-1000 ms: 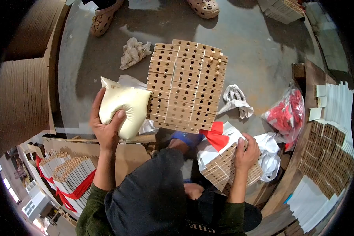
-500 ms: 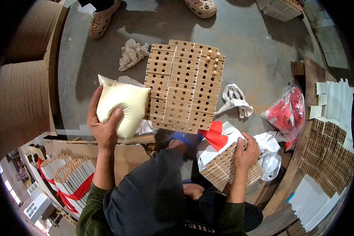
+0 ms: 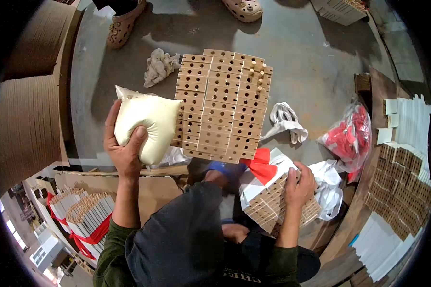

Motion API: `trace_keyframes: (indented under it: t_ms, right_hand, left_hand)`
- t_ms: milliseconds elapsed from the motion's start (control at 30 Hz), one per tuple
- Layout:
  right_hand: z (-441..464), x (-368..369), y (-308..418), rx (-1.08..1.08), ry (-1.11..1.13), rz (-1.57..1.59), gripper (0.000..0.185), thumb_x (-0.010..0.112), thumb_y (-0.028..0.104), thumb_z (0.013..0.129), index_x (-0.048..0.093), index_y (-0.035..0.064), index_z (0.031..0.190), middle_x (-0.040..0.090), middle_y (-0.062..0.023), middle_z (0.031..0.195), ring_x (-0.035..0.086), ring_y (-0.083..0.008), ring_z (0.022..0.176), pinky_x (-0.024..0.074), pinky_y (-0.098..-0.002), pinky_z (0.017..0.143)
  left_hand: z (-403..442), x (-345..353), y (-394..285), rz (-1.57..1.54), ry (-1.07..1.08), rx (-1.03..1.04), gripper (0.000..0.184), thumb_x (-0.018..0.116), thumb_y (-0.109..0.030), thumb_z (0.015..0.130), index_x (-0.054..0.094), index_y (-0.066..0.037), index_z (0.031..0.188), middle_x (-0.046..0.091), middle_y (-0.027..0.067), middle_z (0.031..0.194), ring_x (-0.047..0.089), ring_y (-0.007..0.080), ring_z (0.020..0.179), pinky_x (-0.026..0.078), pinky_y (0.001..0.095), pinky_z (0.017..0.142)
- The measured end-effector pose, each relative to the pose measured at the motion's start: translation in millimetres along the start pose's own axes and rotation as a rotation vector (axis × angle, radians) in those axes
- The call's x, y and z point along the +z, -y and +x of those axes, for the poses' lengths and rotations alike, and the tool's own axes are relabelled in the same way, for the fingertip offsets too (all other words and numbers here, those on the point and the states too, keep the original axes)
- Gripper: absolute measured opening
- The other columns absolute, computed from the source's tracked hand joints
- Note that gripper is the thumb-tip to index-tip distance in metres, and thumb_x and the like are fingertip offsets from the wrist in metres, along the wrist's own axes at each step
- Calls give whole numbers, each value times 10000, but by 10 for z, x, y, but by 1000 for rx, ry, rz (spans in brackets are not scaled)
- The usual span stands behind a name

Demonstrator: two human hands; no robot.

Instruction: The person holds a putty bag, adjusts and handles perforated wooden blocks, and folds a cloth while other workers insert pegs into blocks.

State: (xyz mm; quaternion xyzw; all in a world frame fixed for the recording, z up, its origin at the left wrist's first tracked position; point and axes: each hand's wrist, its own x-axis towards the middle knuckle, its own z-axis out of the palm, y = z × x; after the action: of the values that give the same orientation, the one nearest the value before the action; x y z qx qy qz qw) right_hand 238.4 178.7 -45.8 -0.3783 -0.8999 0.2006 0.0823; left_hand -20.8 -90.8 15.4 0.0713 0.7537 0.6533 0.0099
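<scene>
Just left of the drilled boards (image 3: pixel 219 125), the left hand (image 3: pixel 123 160) grips a plump bag (image 3: pixel 159 118) of pale contents, thumb pressed into its side; it looks soft, fairly heavy and perhaps slippery, so best cradled low with a broad palm. The right hand (image 3: pixel 299 189), loosely curled, rests on a smaller stack (image 3: pixel 264 206) right of and below those boards, its underside hidden, and whether the bag has an opening is hard to tell

A workshop (stacked drilled boards (image 3: pixel 222 105)).
</scene>
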Motion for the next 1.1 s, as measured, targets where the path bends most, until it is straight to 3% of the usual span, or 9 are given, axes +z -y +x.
trace_keyframes:
  t_ms: [133, 833, 967, 1100]
  right_hand:
    - [0, -2, -2, 1, 1, -15, 257, 592, 309, 810, 608, 100, 959, 623, -97, 923, 568, -307, 869, 402, -401, 796]
    - [10, -2, 17, 4, -10, -11, 280, 572, 344, 818, 612, 99, 945, 616, -104, 898, 569, -314, 867, 401, -396, 792]
    - [9, -3, 23, 2, -11, -12, 280, 569, 344, 820, 614, 100, 951, 615, -105, 895, 570, -315, 870, 399, -394, 794]
    - [14, -10, 25, 14, -5, -13, 283, 569, 348, 818, 615, 101, 949, 614, -109, 896, 569, -320, 872, 399, -396, 794]
  left_hand:
    - [3, 29, 4, 4, 8, -17, 610, 711, -64, 739, 450, 0, 1286, 565, 127, 1162, 571, 180, 992, 474, 300, 859]
    - [114, 107, 55, 31, 30, 65, 581, 700, -56, 750, 467, -36, 1281, 583, 119, 1133, 585, 167, 970, 497, 304, 839]
    - [159, 129, 98, 117, 37, 89, 584, 705, -64, 752, 466, -42, 1284, 581, 122, 1136, 583, 169, 974, 498, 307, 838]
    - [169, 171, 82, 17, -1, 62, 582, 694, -81, 763, 451, -28, 1290, 549, 135, 1192, 570, 187, 1015, 485, 325, 869]
